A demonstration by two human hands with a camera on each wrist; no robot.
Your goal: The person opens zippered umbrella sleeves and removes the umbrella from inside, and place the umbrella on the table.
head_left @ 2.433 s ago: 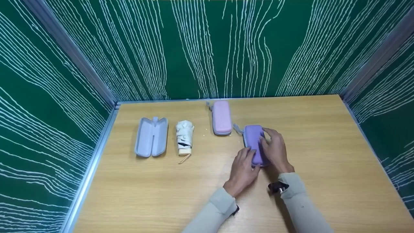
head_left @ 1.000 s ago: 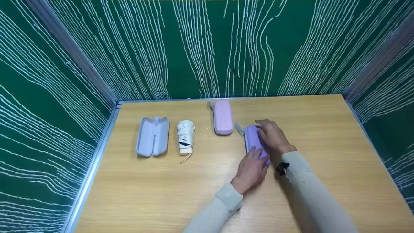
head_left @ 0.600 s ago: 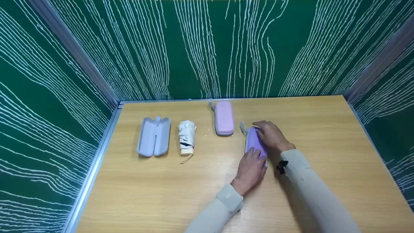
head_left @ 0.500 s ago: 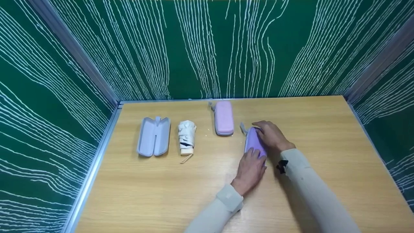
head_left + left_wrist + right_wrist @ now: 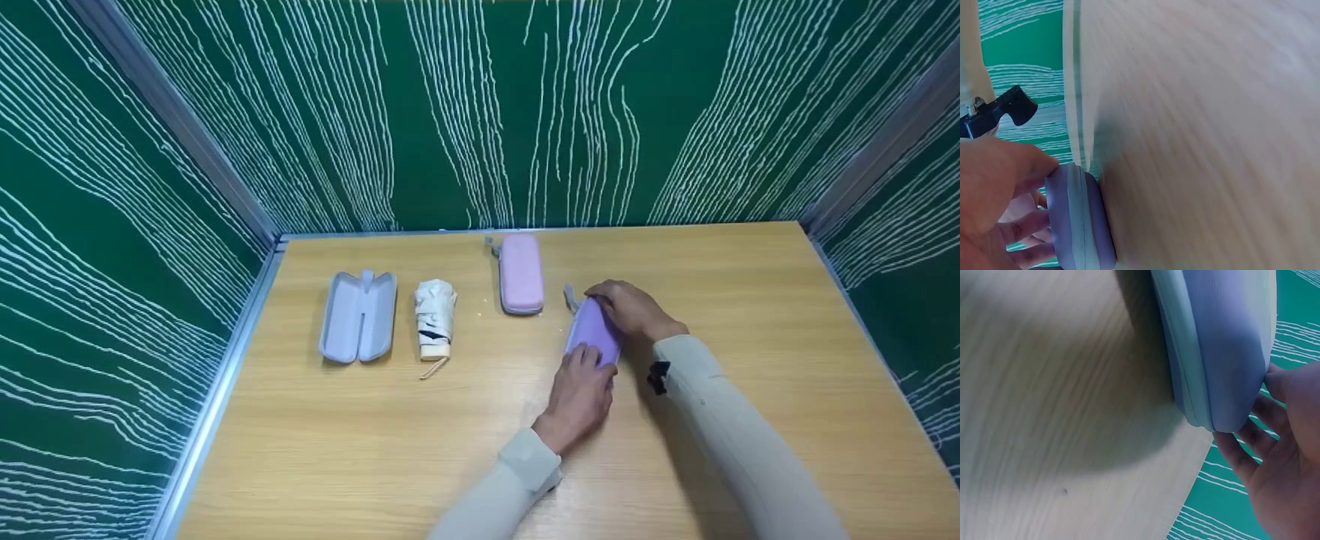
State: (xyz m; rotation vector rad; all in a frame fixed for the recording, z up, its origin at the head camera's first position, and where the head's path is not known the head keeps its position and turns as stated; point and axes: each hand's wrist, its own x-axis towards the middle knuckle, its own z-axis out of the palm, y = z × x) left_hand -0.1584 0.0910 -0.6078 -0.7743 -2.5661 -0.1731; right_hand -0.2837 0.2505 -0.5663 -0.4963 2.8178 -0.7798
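A purple zip case (image 5: 596, 330) with a grey strap at its far end is at the right of centre on the table. My left hand (image 5: 577, 394) holds its near end, fingers across the top and thumb at the end, as the left wrist view also shows. My right hand (image 5: 636, 311) grips the far right end; in the right wrist view its fingertips touch the end of the purple case (image 5: 1230, 354). The case looks tilted to one side. Its zip seam (image 5: 1078, 219) seems shut along the visible part, and the hands cover much of it.
A pink zip case (image 5: 521, 274) lies behind, to the left. Further left are a folded cream umbrella (image 5: 433, 319) with a cord loop and a pale grey-blue case (image 5: 345, 319) lying spread open. Green walls with white lines stand round the wooden table (image 5: 360, 450).
The purple case has tilted from lying flat and looks narrower from above. My right hand has shifted to its far end; my left hand has come further over its near end.
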